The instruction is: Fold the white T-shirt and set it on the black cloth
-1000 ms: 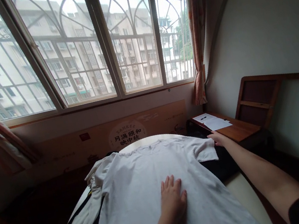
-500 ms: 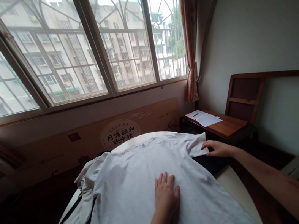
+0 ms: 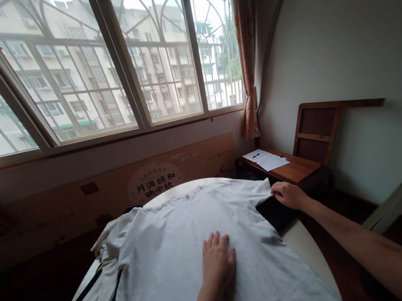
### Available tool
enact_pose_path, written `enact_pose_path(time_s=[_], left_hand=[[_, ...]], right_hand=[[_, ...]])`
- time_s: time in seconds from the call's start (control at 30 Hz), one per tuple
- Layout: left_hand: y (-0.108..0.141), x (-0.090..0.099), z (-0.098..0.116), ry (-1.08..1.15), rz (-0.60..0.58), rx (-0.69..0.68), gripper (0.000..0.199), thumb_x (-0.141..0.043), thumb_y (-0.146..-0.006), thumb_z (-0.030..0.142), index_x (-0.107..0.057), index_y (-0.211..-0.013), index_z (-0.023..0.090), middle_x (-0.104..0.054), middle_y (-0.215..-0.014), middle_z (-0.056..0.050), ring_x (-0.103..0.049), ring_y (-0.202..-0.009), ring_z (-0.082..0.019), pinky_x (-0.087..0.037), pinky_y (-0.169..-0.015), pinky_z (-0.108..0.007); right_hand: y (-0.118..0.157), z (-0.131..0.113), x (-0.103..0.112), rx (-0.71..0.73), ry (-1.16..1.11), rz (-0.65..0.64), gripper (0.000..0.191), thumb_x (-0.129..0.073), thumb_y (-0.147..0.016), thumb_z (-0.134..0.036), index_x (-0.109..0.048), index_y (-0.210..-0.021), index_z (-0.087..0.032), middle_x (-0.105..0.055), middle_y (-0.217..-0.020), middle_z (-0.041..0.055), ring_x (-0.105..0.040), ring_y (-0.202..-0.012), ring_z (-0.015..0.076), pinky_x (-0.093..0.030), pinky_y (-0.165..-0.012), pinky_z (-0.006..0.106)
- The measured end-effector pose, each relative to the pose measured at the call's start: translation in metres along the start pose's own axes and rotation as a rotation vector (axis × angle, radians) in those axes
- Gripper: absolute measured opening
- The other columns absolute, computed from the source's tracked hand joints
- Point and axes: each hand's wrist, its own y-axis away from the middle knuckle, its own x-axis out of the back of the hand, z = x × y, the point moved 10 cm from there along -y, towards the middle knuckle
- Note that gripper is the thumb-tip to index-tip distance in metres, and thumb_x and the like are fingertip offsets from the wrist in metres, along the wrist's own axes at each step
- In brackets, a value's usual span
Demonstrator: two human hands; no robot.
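White short-sleeved fabric tee [image 3: 171, 249] lay kinda rumpled, collar [image 3: 187, 194] near the rounded white surface's [image 3: 307, 246] far edge; left fingers [image 3: 213, 242] spread flat, right fingers [image 3: 278, 189] pinched the sleeve [image 3: 257, 191].

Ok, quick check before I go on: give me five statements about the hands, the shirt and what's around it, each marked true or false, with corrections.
1. The left hand lies flat on the white T-shirt. True.
2. The right hand is at the T-shirt's collar. False: its fingertips are at the end of the short sleeve on the right of the picture.
3. Black fabric shows below that sleeve. True.
4. The white T-shirt is folded into a small square. False: it is spread out over the round white table.
5. White papers lie on the brown wooden surface near the wall. True.
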Motion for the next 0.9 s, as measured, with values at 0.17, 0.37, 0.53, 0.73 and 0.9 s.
enact_pose_path(time_s=[0.17, 0.37, 0.53, 0.73, 0.9], left_hand=[[-0.001, 0.000, 0.000, 0.004, -0.010, 0.005, 0.050, -0.050, -0.093, 0.036, -0.058, -0.140, 0.023, -0.045, -0.157, -0.011, -0.034, -0.148, -0.029, -0.020, -0.124, -0.049], [-0.001, 0.001, 0.000, 0.007, 0.005, -0.004, 0.049, -0.050, -0.092, 0.035, -0.059, -0.139, 0.023, -0.046, -0.156, -0.011, -0.035, -0.148, -0.030, -0.020, -0.123, -0.049], [-0.003, -0.001, 0.001, 0.001, 0.000, -0.008, 0.049, -0.051, -0.093, 0.036, -0.059, -0.139, 0.023, -0.045, -0.157, -0.011, -0.035, -0.148, -0.030, -0.021, -0.123, -0.049], [-0.003, 0.000, 0.003, -0.011, -0.007, -0.010, 0.048, -0.052, -0.093, 0.036, -0.058, -0.139, 0.024, -0.046, -0.156, -0.011, -0.035, -0.148, -0.030, -0.021, -0.123, -0.050], [-0.004, 0.001, 0.004, -0.018, 0.021, -0.017, 0.048, -0.052, -0.093, 0.036, -0.059, -0.139, 0.023, -0.047, -0.155, -0.011, -0.036, -0.147, -0.029, -0.021, -0.122, -0.048]], right_hand=[[0.006, 0.013, -0.010, -0.063, 0.036, -0.065, 0.024, -0.055, -0.087, -0.016, -0.076, -0.096, -0.024, -0.071, -0.116, 0.0052, -0.066, -0.102, 0.0228, -0.047, -0.085, 0.030], [0.036, -0.004, 0.006, -0.150, 0.042, 0.000, 0.035, -0.050, -0.092, -0.022, -0.069, -0.121, -0.024, -0.068, -0.125, 0.0094, -0.064, -0.108, 0.0251, -0.046, -0.086, 0.031], [0.120, -0.004, 0.010, -0.348, -0.183, -0.055, 0.033, -0.045, -0.096, -0.048, -0.064, -0.080, -0.026, -0.070, -0.075, 0.0028, -0.066, -0.072, 0.0220, -0.039, -0.062, 0.030], [0.241, 0.016, -0.026, -0.460, -0.462, -0.236, 0.060, -0.040, -0.088, -0.074, -0.061, -0.064, -0.024, -0.070, -0.073, 0.0070, -0.065, -0.077, 0.0275, -0.047, -0.073, 0.036], [0.306, -0.026, -0.066, -0.449, -0.820, -0.583, 0.065, -0.052, -0.081, -0.079, -0.077, -0.105, -0.024, -0.074, -0.115, 0.0089, -0.061, -0.116, 0.0341, -0.044, -0.105, 0.040]])
